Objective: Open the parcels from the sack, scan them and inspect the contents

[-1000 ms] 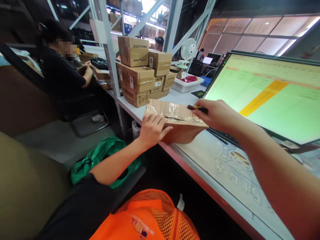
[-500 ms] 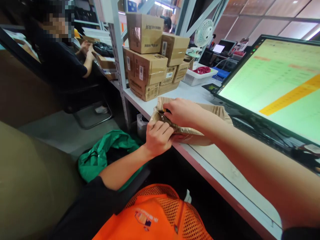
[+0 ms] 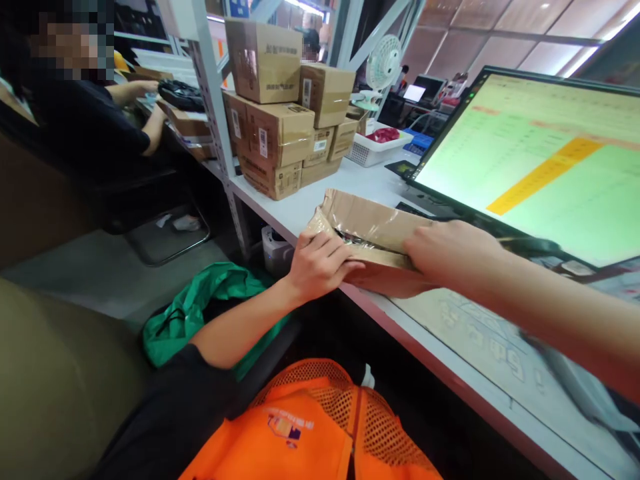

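Head view: cardboard box [image 3: 373, 230] lies at the tabletop [image 3: 300, 203] near edge. Left hand [image 3: 320, 263] clamps its taped corner, steadying it; right hand [image 3: 453, 253] closed over the top seam, contents hidden. Monitor [image 3: 545, 167] just beyond.

parcel [image 3: 370, 233] on desk [image 3: 310, 207] edge, stacked boxes [image 3: 280, 127] behind, monitor [image 3: 540, 160] right

Both bare forearms stretch forward from the body. The left hand [image 3: 320, 265] sits palm down, its 4 fingers [image 3: 334, 248] curled over and pressing flat, thumb stretched out to the right. The right hand [image 3: 450, 252] comes across from the right, knuckles up, fingers tucked under and hidden, close to the left thumb.
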Motion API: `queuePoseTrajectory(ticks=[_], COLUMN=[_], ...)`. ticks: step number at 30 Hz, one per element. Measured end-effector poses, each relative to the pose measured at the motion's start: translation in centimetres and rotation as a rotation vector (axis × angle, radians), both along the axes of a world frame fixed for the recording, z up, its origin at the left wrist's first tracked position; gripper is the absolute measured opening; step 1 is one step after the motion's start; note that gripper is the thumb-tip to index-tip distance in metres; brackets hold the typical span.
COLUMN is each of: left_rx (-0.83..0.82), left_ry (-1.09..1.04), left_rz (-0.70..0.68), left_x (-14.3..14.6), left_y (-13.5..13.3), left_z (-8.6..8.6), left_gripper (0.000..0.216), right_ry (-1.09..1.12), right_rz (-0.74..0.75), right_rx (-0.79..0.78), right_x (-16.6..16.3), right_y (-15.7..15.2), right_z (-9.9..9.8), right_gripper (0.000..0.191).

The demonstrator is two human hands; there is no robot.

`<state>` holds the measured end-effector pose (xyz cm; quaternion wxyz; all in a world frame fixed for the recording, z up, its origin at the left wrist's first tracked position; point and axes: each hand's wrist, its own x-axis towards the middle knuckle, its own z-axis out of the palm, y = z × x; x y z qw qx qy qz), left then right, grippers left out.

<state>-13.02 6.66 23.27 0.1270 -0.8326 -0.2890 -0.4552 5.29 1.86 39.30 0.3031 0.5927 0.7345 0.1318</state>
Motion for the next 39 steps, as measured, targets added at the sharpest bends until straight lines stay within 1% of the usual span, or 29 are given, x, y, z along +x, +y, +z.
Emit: queuePoseTrajectory(ticks=[2,5,7,8,10,12,16,18,20,22,25,27,29,31,33,34,36,39], left_rx=[0.024,0.054,0.041,0.036,0.047,0.06,0.025,0.025,0.045,0.074,0.078,0.046,0.016,0.009,0.014,0.02,0.042,0.112], left_ry=[0.011,0.033,0.035,0.033,0.028,0.04,0.073,0.078,0.081,0.064,0.041,0.05,0.065,0.075,0.08,0.082,0.079,0.046], left_rz=[-0.042,-0.115,-0.108,-0.094,-0.072,-0.059,-0.03,-0.021,-0.021,-0.03,-0.068,-0.092,-0.089,-0.067,-0.049,-0.044,-0.04,-0.066], left_x=[0.5,1.6,2.3,2.6,3.1,3.4,3.6,3.4,3.2,3.0,2.8,2.9,3.0,3.1,3.1,3.1,3.0,2.8], left_y=[-0.1,-0.2,-0.4,-0.4,-0.7,-1.0,-1.5,-1.7,-1.7,-1.7,-1.7,-1.6,-1.5,-1.3,-1.3,-1.3,-1.4,-1.5], left_z=[0.2,0.6,0.9,1.0,1.3,1.5,1.7,1.7,1.6,1.4,1.2,1.1,1.2,1.3,1.4,1.4,1.3,1.2], left_gripper=[0.026,0.025,0.025,0.025,0.026,0.027,0.027,0.026,0.026,0.025,0.025,0.025,0.026,0.029,0.032,0.032,0.032,0.033], right_ry=[0.037,0.078,0.07,0.074,0.097,0.137,0.238,0.274,0.265,0.212,0.124,0.096,0.104,0.155,0.198,0.203,0.17,0.057], right_rz=[-0.119,-0.228,-0.27,-0.276,-0.247,-0.151,0.086,0.14,0.117,0.032,-0.122,-0.166,-0.12,-0.01,0.084,0.108,0.077,-0.088], right_rx=[-0.017,0.01,0.037,0.057,0.106,0.142,0.132,0.118,0.11,0.098,0.058,0.064,0.119,0.14,0.111,0.085,0.049,0.011], right_x=[3.1,6.9,8.1,8.2,7.4,5.8,2.1,1.3,1.7,3.2,5.8,6.1,4.9,2.7,0.9,0.4,0.6,2.9], right_y=[-1.6,-3.7,-4.6,-4.8,-4.7,-3.9,-1.4,-0.6,-0.6,-1.2,-2.5,-2.9,-2.6,-1.8,-1.0,-0.7,-0.8,-1.8], right_z=[0.0,0.4,0.8,1.1,1.3,1.1,-0.5,-1.1,-1.3,-1.1,0.0,0.9,1.3,0.9,0.2,-0.1,-0.4,0.3], right_gripper=[0.024,0.025,0.022,0.019,0.019,0.026,0.026,0.025,0.023,0.017,0.018,0.021,0.025,0.026,0.025,0.024,0.021,0.02])
